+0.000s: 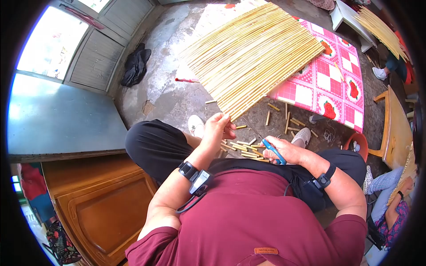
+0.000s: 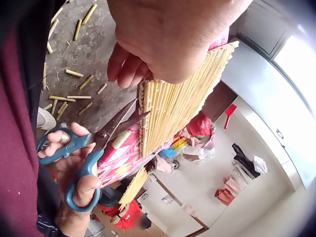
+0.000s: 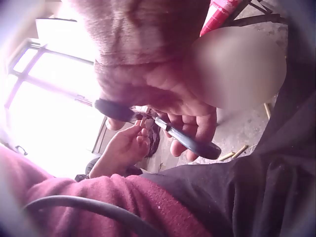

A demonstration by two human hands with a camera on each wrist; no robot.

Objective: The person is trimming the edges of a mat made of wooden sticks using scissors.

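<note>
A mat of yellow stalks (image 1: 253, 55), laid side by side and bound together, lies over a table with its near corner past the edge. My left hand (image 1: 214, 129) pinches that near corner between thumb and fingers. In my right hand (image 1: 286, 151) is a pair of scissors with blue handles (image 1: 274, 151); fingers and thumb pass through the loops. The left wrist view shows the scissor blades (image 2: 116, 126) parted, their tips right at the mat's edge. From the right wrist, the scissors' handles (image 3: 190, 143) appear below the palm, with the left hand (image 3: 123, 148) beyond.
Under the mat, the table wears a pink checked cloth (image 1: 306, 95) with red flowers. Several cut stalk pieces (image 1: 248, 150) litter the floor around my feet. A blue-topped cabinet (image 1: 62, 119) stands at left, an orange bucket (image 1: 358, 144) at right. Another person (image 1: 395, 208) sits at the right.
</note>
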